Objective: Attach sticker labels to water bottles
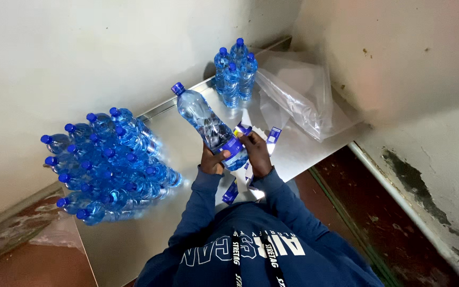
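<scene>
— Both hands shared the grip: the left hand (212, 160) was wrapped around the lower body of the clear plastic water bottle (208, 125), thumb across the front, while the right hand (256, 154) pinched the blue label (233, 145) against its side.

— And the bottle sat where?

— Off the worktop (187, 135), held tilted above it, blue cap (177, 88) pointing up and away, probably so the label band faced the fingers.

— Surroundings?

— A pile of like bottles (107, 165) lay on their sides at the left, ribbed and glossy, caps outward. Four more (235, 72) stood upright near the wall. Loose blue-and-white labels (273, 135) lay flat just beyond the hands, and crumpled clear plastic wrap (298, 95) sagged at the far right. The worktop looked like smooth, dull metal.
</scene>
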